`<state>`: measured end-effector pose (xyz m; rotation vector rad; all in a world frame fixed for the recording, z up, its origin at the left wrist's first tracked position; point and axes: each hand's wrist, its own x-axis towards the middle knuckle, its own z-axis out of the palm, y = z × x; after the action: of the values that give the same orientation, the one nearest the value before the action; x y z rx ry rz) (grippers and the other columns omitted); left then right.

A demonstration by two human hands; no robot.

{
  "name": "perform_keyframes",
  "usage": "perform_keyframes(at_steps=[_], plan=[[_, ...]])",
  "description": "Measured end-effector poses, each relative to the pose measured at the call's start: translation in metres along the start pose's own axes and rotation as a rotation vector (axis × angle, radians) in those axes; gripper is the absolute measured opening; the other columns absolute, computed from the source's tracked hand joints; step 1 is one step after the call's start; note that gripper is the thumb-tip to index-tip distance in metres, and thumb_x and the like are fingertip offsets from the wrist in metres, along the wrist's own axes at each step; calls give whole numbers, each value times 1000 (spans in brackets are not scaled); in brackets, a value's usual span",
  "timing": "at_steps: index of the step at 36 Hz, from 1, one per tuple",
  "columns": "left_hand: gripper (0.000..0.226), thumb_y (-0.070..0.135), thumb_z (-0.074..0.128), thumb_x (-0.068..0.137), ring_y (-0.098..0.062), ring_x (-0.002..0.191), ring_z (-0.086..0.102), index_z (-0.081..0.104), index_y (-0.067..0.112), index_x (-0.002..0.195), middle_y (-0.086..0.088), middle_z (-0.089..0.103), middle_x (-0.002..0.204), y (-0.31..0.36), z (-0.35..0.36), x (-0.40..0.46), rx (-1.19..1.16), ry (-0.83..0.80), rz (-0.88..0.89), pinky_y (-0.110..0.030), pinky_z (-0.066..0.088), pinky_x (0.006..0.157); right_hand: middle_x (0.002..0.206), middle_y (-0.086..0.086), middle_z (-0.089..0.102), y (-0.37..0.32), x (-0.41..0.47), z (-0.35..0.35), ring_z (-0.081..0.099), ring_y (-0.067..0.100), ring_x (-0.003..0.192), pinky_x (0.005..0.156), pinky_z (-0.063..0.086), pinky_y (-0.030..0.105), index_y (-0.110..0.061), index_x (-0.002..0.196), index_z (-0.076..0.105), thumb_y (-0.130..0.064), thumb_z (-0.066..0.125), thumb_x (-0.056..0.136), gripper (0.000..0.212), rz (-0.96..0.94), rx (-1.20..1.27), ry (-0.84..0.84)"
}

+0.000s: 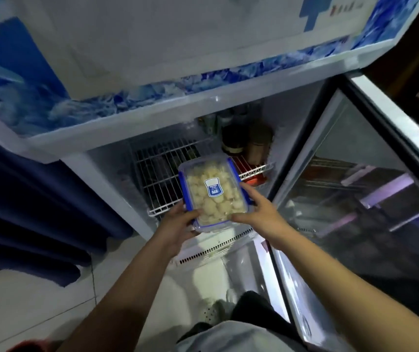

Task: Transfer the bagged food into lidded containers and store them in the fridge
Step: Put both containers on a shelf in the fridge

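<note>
A clear rectangular container (212, 191) with blue clip edges and a lid is filled with pale yellow food pieces and carries a blue-and-white sticker. My left hand (178, 226) grips its near left corner and my right hand (256, 212) grips its right side. The container hangs in the air just in front of the white wire shelf (157, 184) of the open fridge (267, 115).
Dark jars (234, 141) and a brown jar (258, 146) stand at the shelf's back right, with a red item beside them. The glass fridge door (355, 199) stands open at right. A dark blue curtain (25, 212) hangs at left. Tiled floor lies below.
</note>
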<state>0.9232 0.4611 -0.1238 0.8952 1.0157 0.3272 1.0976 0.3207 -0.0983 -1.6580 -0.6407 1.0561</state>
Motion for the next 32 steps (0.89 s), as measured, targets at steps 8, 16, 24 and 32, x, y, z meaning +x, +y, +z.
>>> perform_keyframes(at_steps=[8, 16, 24, 32], plan=[[48, 4, 75, 86, -26, 85, 72, 60, 7, 131, -12, 74, 105, 39, 24, 72, 3, 160, 48, -35, 60, 56, 150, 9, 47, -6, 101, -21, 44, 28, 138, 112, 37, 42, -22, 152, 41, -18, 95, 62, 105, -154, -570, -55], [64, 2, 70, 90, -36, 101, 69, 46, 18, 147, -18, 68, 124, 49, 37, 138, -90, 196, 116, -44, 59, 76, 128, 11, 67, -1, 186, -28, 59, 33, 121, 100, 47, 35, -33, 145, 50, -43, 85, 73, 81, -113, -891, -36], [62, -1, 59, 98, -42, 126, 55, 36, 10, 154, -22, 53, 145, 31, 39, 178, 271, 276, 228, -45, 45, 103, 161, 5, 34, 22, 234, -25, 32, 31, 145, 113, 31, 41, -44, 155, 26, -54, 57, 95, 68, -113, -1138, -182], [70, 32, 53, 103, -34, 150, 26, 14, 16, 160, -12, 19, 166, 5, 33, 180, 1092, 300, 381, -40, 30, 117, 164, -2, 26, 28, 222, -23, 18, 30, 149, 110, 17, 53, -47, 155, 20, -48, 37, 102, 56, -156, -1330, -122]])
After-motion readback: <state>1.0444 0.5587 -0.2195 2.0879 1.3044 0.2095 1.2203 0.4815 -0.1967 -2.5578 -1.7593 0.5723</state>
